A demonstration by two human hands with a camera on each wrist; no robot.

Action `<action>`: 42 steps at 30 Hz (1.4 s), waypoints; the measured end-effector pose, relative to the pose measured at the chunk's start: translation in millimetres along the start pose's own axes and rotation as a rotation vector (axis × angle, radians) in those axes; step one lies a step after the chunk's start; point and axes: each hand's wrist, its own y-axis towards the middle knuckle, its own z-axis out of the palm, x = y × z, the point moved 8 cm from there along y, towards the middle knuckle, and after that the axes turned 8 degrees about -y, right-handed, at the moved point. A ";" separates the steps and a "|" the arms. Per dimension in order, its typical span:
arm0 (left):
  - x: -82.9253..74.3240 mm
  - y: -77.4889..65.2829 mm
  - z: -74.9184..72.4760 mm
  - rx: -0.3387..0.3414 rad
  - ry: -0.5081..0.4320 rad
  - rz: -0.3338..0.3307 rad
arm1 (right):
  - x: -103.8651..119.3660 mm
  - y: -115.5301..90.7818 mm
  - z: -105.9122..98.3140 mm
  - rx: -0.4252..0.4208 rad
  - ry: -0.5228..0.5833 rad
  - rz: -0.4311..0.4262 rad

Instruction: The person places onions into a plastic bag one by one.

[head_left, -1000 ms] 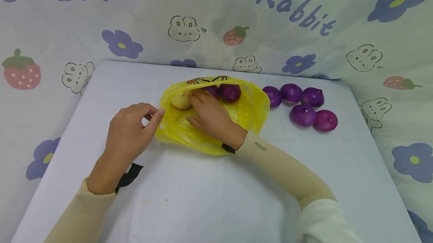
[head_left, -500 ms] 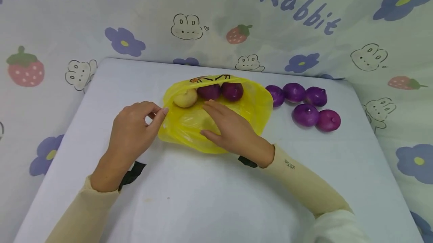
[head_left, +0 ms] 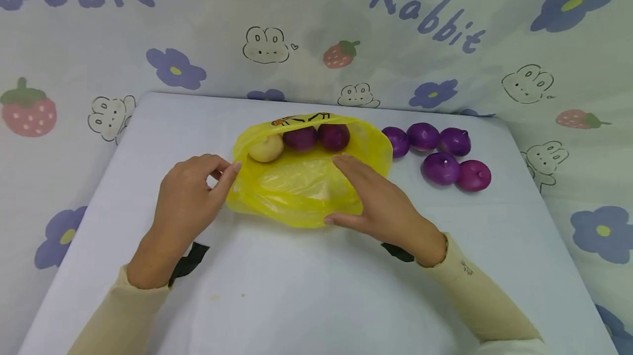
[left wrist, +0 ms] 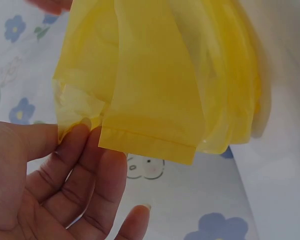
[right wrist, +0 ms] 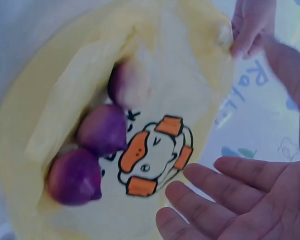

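A yellow plastic bag (head_left: 296,182) lies on its side, its mouth facing me. My left hand (head_left: 187,201) pinches the left edge of that mouth between thumb and fingers, as the left wrist view also shows. Inside are two red onions (head_left: 334,137) and a pale, round one (head_left: 266,148); the right wrist view shows purple on part of the pale onion (right wrist: 129,84). My right hand (head_left: 388,206) is empty, fingers and thumb spread, over the bag's right front edge. A cartoon duck print (right wrist: 155,157) shows inside the bag in the right wrist view.
Several red onions sit in a cluster right of the bag, among them a pinkish one (head_left: 473,176) and a darker one (head_left: 442,168). The leftmost onion (head_left: 395,142) is partly hidden by the bag. A patterned cloth (head_left: 306,9) hangs behind the white table (head_left: 277,300).
My right hand has come out of the bag, moving right and toward me, leaving the pale onion uncovered inside. The left hand keeps its pinch on the bag's edge.
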 end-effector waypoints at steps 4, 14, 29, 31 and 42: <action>0.4 -0.2 0.2 0.003 -0.002 0.002 | -13.6 -16.1 -11.7 -0.030 0.018 0.046; 0.9 0.1 0.7 0.016 0.008 -0.013 | -42.9 -49.7 -29.8 -0.060 0.025 0.134; 1.3 0.0 1.4 0.028 0.016 -0.032 | -80.5 -82.5 -21.9 0.034 -0.014 0.267; 1.6 -0.1 1.1 0.028 0.014 -0.033 | -86.5 -86.2 -20.0 0.027 -0.002 0.284; 2.7 -0.6 1.0 0.022 0.006 -0.027 | -132.1 -110.9 -27.1 -0.026 0.044 0.435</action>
